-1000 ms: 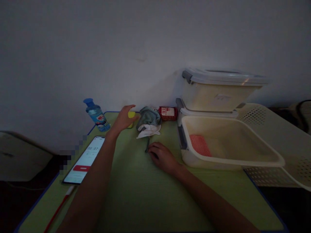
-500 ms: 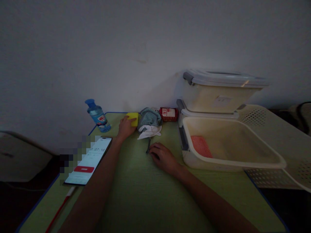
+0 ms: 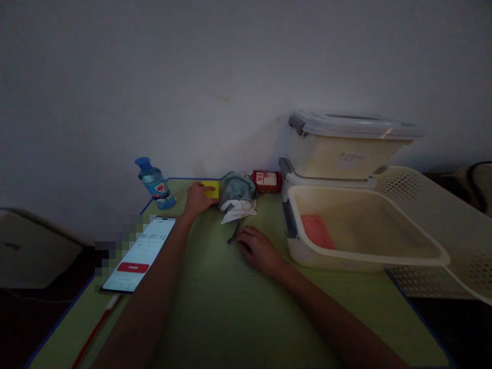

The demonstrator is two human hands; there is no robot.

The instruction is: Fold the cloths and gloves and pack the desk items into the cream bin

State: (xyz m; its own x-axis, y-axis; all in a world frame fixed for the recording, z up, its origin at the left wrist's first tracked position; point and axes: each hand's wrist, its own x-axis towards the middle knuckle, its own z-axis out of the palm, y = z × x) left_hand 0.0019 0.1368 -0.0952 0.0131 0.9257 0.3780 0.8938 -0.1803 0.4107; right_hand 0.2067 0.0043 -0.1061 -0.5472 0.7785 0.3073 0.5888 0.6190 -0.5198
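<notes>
My left hand (image 3: 199,199) reaches to the back of the table, its fingers closed over a yellow sponge (image 3: 212,190) that lies beside a crumpled teal-and-white cloth (image 3: 239,188). Nearer to me, my right hand (image 3: 259,248) rests low over the tabletop with curled fingers. At its fingertips is a small, thin dark object (image 3: 232,236), pinched at one end; its kind cannot be made out. The dark object lies just in front of the cloth's white part.
A blue detergent bottle (image 3: 157,185) and a phone showing a timer (image 3: 140,253) are on the left. Behind stands a red packet (image 3: 266,181). On the right, an open cream bin (image 3: 369,259) holds a pink cloth (image 3: 317,231); a lidded box (image 3: 326,154) is behind it, beside a perforated basket (image 3: 442,205).
The thin dark object has swung to a more slanted angle at my right fingertips. My left hand has shifted slightly on the sponge, and the cloth's white part has moved slightly right.
</notes>
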